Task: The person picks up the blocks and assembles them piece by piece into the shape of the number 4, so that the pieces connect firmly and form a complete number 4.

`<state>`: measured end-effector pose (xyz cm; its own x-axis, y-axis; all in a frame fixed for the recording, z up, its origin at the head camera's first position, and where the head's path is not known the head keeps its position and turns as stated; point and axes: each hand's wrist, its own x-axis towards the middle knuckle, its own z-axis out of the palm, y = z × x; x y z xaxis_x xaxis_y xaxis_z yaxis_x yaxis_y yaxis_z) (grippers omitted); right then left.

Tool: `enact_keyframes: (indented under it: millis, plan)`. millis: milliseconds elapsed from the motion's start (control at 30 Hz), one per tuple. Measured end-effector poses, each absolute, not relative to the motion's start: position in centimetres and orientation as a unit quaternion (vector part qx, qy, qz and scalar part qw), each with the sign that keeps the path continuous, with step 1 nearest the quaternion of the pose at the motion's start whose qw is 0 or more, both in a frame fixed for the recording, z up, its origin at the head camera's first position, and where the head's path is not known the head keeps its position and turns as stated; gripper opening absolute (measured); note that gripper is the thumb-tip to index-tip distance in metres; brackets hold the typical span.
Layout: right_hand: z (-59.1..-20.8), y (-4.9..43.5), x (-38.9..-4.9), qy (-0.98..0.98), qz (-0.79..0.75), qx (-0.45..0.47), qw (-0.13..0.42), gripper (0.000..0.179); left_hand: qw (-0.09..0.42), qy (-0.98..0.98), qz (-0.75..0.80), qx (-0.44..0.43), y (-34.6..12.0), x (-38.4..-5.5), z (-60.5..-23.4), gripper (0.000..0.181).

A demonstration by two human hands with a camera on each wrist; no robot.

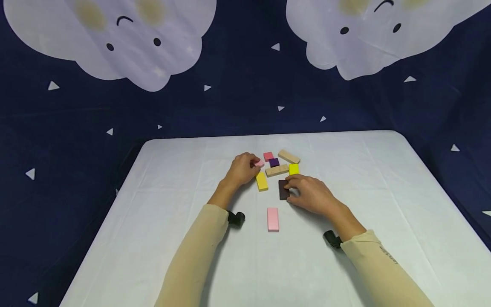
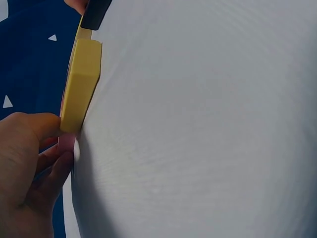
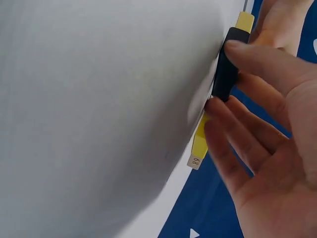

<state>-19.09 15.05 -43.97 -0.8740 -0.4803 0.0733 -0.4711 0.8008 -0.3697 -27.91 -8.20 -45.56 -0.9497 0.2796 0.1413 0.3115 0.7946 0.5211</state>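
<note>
My left hand (image 1: 242, 169) is at the left side of a cluster of small blocks, its fingers and thumb around a pink block (image 1: 261, 163) that they partly cover. Close by its thumb lies a yellow block (image 1: 262, 181), large in the left wrist view (image 2: 83, 79). With thumb and fingers, my right hand (image 1: 311, 194) pinches a dark brown block (image 1: 283, 190) at its right side; the right wrist view shows the thumb on that dark block (image 3: 231, 62). Just beyond the right fingers sits another yellow block (image 1: 293, 169).
Between the hands lies a wooden block (image 1: 277, 170), with a purple block (image 1: 274, 162), a coral-red block (image 1: 268, 156) and a second wooden block (image 1: 289, 156) behind it. A separate pink block (image 1: 272, 219) lies nearer on the white table (image 1: 172, 213). A dark cloud-print cloth (image 1: 245, 111) hangs behind.
</note>
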Motion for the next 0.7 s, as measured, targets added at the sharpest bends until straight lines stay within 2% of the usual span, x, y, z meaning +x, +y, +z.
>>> enact_keyframes:
  millis: [467,700]
  plan:
    - [-44.2,14.2,-18.9,0.924,-0.241,-0.296,0.013,0.033,0.024,-0.947,-0.277,-0.162,-8.5,-28.3,-45.6,0.029]
    - [-44.2,13.6,-18.8,0.923,-0.244,-0.295,0.033,0.036,0.03,-0.944,-0.284,-0.166,-8.6,-28.2,-45.8,0.029]
